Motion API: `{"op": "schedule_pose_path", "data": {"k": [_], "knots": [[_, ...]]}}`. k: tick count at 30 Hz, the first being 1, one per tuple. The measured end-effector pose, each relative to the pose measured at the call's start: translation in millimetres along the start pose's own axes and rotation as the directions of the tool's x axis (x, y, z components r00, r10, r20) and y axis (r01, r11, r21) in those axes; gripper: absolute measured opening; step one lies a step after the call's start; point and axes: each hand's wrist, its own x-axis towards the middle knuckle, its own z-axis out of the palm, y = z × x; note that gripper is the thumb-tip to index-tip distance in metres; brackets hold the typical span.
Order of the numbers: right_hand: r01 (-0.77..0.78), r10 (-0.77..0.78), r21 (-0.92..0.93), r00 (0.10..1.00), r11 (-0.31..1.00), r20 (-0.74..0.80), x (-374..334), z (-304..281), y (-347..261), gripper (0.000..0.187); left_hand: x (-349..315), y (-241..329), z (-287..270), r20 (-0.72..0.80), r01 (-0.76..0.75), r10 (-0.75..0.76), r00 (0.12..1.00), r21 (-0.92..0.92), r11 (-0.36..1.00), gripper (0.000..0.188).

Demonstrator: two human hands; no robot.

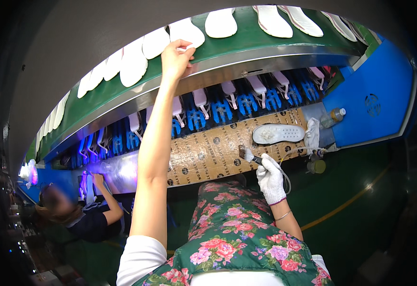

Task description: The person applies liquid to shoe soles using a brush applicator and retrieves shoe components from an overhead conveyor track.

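Note:
My bare left hand (pixel 176 58) reaches far up to the green conveyor belt, its fingers pinched on the near end of a white shoe sole (pixel 185 31). My right hand (pixel 270 177), in a white knitted glove, grips a brush (pixel 252 156) with dark, wet-looking bristles pointing left. A thin clear hose (pixel 288 179) loops beside that hand. Beyond the brush, a white shoe sole (pixel 265 135) with a dark rim and small holes lies on the cardboard-covered bench (pixel 203 155). A whitish clump sits on its left part.
More white soles (pixel 221 23) line the green belt (pixel 244 35). Below it, pale pink straps or uppers (pixel 257 86) hang over blue holders (pixel 246 105). A white cloth (pixel 312 135) and a bottle (pixel 333 117) sit by the blue machine panel (pixel 372 90). A co-worker (pixel 94 214) works at left.

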Motion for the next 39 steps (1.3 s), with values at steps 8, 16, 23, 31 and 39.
{"op": "schedule_pose_path", "data": {"k": [8, 16, 23, 31, 39], "knots": [[-0.087, 0.072, 0.063, 0.977, 0.994, 0.201, 2.1, 34.6, -11.9, 0.017, -126.3, -38.6, -99.3, -0.448, -0.467, 0.249, 0.859, -0.484, 0.740, 0.026], [-0.032, 0.075, -0.098, 0.874, 0.995, 0.480, -30.2, 108.1, -37.0, 0.019, -240.4, -88.5, -142.4, -0.337, -0.102, -0.238, 0.911, -0.742, 0.662, 0.040], [0.025, 0.316, -0.514, 0.764, 0.857, 0.563, -59.4, 167.2, 12.0, 0.019, -290.7, -125.9, -46.4, 0.374, 0.509, -0.462, 0.804, -0.836, 0.208, 0.038], [0.209, 0.249, -0.561, 0.736, 0.801, 0.630, -47.3, 166.9, 29.9, 0.019, -383.0, -107.5, 5.4, 0.578, 0.517, -0.078, 0.812, -0.776, -0.363, 0.113], [0.781, 0.069, -0.483, 0.499, 0.395, 0.864, -51.3, 182.3, 34.0, 0.019, -347.7, -69.0, -1.7, 0.456, 0.363, -0.227, 0.861, -0.862, -0.354, 0.115]]}}
